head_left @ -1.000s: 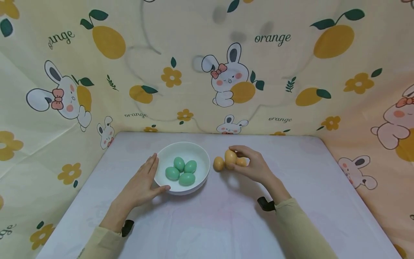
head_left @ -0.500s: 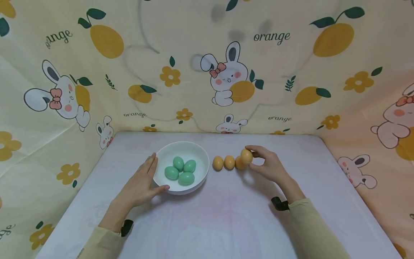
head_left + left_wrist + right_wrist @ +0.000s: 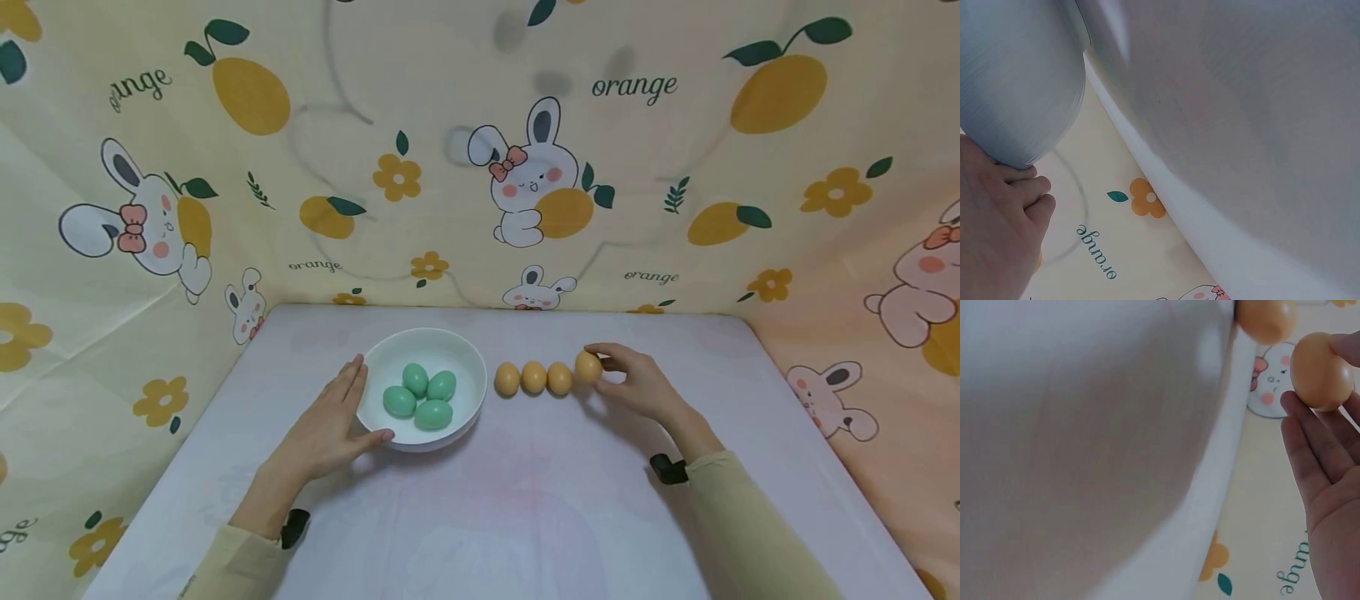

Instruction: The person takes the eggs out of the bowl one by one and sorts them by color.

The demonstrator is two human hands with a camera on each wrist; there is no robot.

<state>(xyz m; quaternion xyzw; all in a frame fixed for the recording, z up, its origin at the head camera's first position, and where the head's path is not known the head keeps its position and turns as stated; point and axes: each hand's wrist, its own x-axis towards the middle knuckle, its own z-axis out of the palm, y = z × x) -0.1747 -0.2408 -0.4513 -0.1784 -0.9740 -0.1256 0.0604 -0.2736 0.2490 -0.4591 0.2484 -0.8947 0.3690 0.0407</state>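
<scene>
White table (image 3: 487, 517), left hand (image 3: 327, 432) spread against bowl (image 3: 467, 408), right hand (image 3: 639, 387) pinching orange egg (image 3: 588, 367)

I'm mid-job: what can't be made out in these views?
Left wrist: the round white bowl is cut off by the top and left edges; its wall hides the smooth green eggs.
Right wrist: the top edge cuts off a smooth orange egg; the right edge crops the right hand.
Head: the left hand hides part of the bowl's outer wall.
</scene>
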